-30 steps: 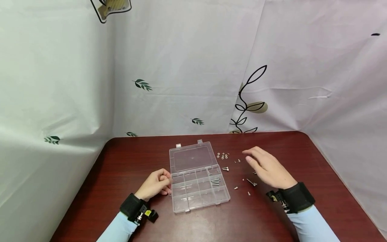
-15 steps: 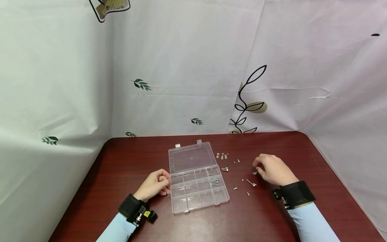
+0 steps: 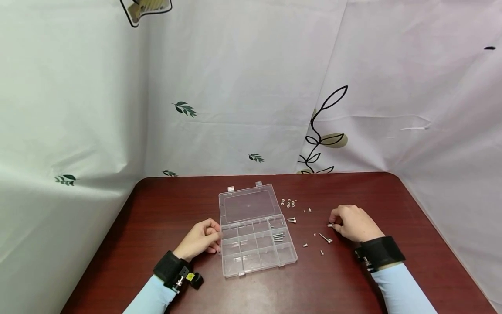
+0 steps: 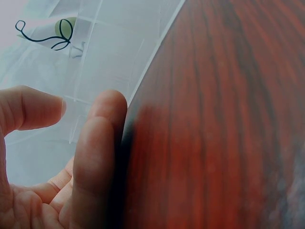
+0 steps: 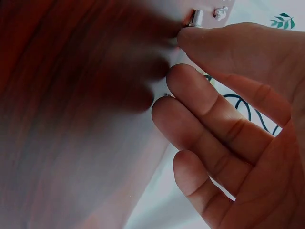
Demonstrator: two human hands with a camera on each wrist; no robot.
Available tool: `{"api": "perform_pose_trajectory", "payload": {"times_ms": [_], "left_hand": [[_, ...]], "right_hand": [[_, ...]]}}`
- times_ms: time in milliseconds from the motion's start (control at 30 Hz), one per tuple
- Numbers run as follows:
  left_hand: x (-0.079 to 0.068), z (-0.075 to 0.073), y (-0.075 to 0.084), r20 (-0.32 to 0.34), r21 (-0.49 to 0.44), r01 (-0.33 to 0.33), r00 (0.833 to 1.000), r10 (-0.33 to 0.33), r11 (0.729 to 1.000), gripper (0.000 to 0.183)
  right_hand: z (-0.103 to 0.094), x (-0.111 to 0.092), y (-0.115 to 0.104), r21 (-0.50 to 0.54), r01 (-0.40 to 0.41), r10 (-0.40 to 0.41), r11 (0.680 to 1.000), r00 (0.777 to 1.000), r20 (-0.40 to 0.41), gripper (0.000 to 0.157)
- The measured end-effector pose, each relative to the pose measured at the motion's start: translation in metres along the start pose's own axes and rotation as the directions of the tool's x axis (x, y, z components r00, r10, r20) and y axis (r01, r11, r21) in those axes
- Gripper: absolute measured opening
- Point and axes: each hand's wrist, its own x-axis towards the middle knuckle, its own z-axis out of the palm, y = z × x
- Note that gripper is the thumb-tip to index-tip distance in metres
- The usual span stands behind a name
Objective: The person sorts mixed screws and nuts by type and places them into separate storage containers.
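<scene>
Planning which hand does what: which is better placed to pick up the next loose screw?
Right, probably. The right hand is at a small screw, with other loose screws nearby. The left hand is across the plastic box from them, at its left edge.

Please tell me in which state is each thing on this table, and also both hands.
Plastic box, open.
Lid, folded back.
Latches, unfastened.
Row of screws inside the box, lying side by side.
Loose screws, scattered on the table.
Small rings, grouped on the table.
Left hand, loosely curled at the box's left edge.
Right hand, fingers bent at a small screw; grip unclear.
</scene>
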Motion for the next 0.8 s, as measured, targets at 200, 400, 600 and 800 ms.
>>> {"api": "perform_pose_trajectory", "payload": {"times_ms": [200, 400, 600, 800], "left_hand": [[0.0007, -0.0005, -0.0003, 0.002, -0.009, 0.003, 1.0, -0.003, 1.0, 0.027], [-0.0001, -0.001, -0.0006, 0.005, -0.012, 0.002, 1.0, -0.002, 1.0, 0.028], [-0.0004, -0.0008, -0.0006, 0.006, -0.019, 0.003, 1.0, -0.003, 1.0, 0.027], [-0.0006, 0.0001, 0.0017, 0.004, -0.014, 0.0, 1.0, 0.0, 1.0, 0.028]], "right_hand": [[0.0023, 0.0008, -0.0027, -0.005, -0.007, 0.007, 1.0, 1.0, -0.006, 0.023], [0.0038, 0.0003, -0.0045, -0.021, -0.042, 0.042, 0.999, 0.999, -0.009, 0.023], [0.0018, -0.0025, -0.0064, -0.02, -0.137, 0.138, 0.99, 0.99, 0.041, 0.022], [0.0002, -0.0002, -0.0067, -0.005, -0.124, 0.124, 0.992, 0.991, -0.047, 0.024]]}}
